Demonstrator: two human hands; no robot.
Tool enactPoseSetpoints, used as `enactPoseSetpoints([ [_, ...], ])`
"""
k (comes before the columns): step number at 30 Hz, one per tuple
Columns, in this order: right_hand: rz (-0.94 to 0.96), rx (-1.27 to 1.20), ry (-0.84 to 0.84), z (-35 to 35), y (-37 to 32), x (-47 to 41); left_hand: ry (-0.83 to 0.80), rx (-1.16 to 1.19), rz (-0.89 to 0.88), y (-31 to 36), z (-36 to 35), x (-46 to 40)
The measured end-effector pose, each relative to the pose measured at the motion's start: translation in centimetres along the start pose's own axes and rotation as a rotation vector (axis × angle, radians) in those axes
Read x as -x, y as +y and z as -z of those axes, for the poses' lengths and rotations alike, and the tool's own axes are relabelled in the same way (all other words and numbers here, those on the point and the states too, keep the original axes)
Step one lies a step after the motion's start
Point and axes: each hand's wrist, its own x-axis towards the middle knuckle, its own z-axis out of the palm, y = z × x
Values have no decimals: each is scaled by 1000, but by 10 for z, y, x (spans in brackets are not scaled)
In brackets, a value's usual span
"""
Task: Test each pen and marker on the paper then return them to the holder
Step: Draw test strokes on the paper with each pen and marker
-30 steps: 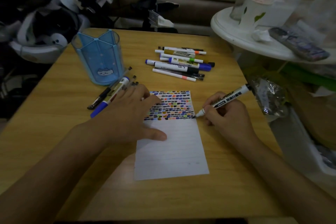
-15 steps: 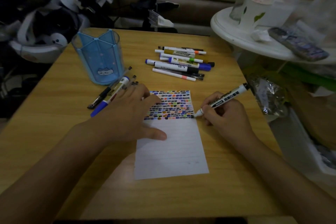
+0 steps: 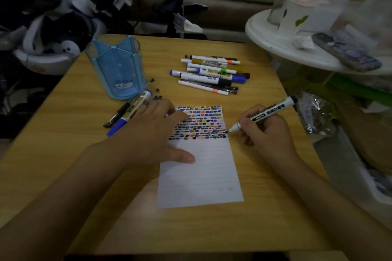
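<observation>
Under the left hand, which lies flat with fingers spread and thumb stretched toward the person, is the white lined sheet of paper, pinned to the light wooden tabletop. The half of the sheet beyond the thumb is crowded with short coloured test strokes; the nearer half is bare. Just to the right, the right hand is curled round a white-barrelled marker with a black end, pinched between thumb and fingers, its dark tip at the right edge of the paper beside the last row of marks. Whether the tip touches the sheet I cannot tell.

The risk here is plain: the tip sits so close to the edge that a stroke could run off onto the wood. The left fingers also rest over inked strokes, and damp ink could smear.

Just past the left fingertips lie a few loose pens, touching the clear blue plastic pen holder, which looks empty. Beyond the right hand, well apart, is a pile of mixed markers and pens.
</observation>
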Motion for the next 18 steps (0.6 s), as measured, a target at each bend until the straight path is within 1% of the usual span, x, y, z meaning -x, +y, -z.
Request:
enactPoseSetpoints([
  [2, -6, -42, 0, 0, -1, 0, 11, 1, -7, 0, 0, 0],
  [8, 2, -58, 6, 0, -8, -1, 67, 0, -8, 2, -1, 2],
  [13, 21, -108, 8, -3, -21, -6, 278, 51, -16, 2, 0, 7],
  [15, 40, -129, -3, -7, -26, -8, 339, 77, -12, 2, 3, 9],
  [18, 41, -175, -33, -15, -32, -10, 301, 88, 32, 1, 10, 11],
])
